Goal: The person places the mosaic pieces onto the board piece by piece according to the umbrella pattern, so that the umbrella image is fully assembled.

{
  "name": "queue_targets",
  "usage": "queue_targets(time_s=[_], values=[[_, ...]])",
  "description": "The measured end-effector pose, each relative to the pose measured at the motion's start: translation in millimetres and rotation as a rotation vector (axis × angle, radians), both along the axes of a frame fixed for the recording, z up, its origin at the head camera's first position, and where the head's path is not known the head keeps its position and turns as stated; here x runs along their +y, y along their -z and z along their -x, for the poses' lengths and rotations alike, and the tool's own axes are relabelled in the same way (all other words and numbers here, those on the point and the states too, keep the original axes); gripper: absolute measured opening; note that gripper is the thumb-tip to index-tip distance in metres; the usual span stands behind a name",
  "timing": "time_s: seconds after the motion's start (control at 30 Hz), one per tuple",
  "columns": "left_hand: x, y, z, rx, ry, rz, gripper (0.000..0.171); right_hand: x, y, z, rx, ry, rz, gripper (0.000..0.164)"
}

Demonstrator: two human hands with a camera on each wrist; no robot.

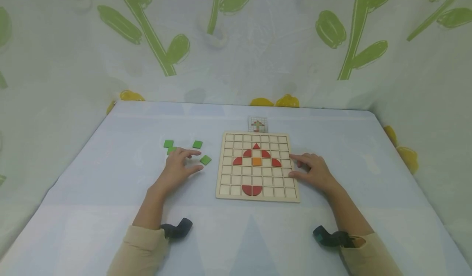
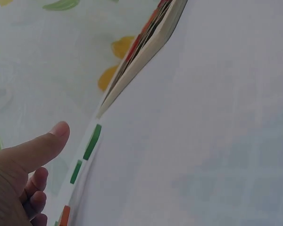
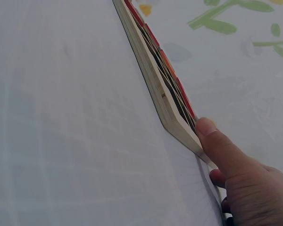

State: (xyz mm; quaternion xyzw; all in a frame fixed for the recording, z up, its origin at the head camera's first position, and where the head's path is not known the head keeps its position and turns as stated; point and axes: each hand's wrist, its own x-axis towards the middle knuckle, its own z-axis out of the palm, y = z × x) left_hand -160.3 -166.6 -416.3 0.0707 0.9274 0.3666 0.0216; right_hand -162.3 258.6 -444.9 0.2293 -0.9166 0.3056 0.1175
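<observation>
A square wooden grid board (image 1: 230, 192) lies on the table. In its cells sit an orange square tile (image 1: 256, 161), a red triangle (image 1: 256, 146) and several red quarter-round tiles (image 1: 247, 190). Left of the board my left hand (image 1: 177, 167) hovers among several green square tiles (image 1: 205, 159), thumb and forefinger apart, nothing seen between them. An orange piece (image 2: 64, 215) shows near that hand in the left wrist view; from the head it is hidden. My right hand (image 1: 313, 170) touches the board's right edge with thumb and forefinger; its other fingers bend under the palm.
A small pattern card (image 1: 257, 124) lies against the board's far edge. White curtains with green leaf prints (image 1: 178, 48) rise behind and beside the table (image 1: 236, 235). Dark wrist-worn devices (image 1: 178, 228) stick out from both sleeves.
</observation>
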Motion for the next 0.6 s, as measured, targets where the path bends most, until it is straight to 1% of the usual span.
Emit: queue_targets(time_s=[0.17,0.3,0.43,0.53,0.6], values=[[-17.7,0.8,2.3,-0.047,0.010,-0.003,0.046,0.3,-0.2,0.7,-0.001,0.008,-0.008,0.054],[-29.5,1.4,1.8,-0.123,0.016,0.002,0.046,0.2,-0.2,0.4,-0.003,0.015,-0.009,0.054],[-40.7,2.8,1.9,-0.141,0.036,0.002,0.046,-0.1,0.4,-0.1,0.001,0.015,-0.010,0.053],[-48.3,1.3,1.5,-0.159,0.027,0.000,0.048,-0.3,0.4,0.1,-0.001,0.018,-0.012,0.053],[-52.6,-0.5,0.4,-0.187,0.001,0.001,0.050,-0.6,0.5,0.4,-0.008,0.020,-0.016,0.053]])
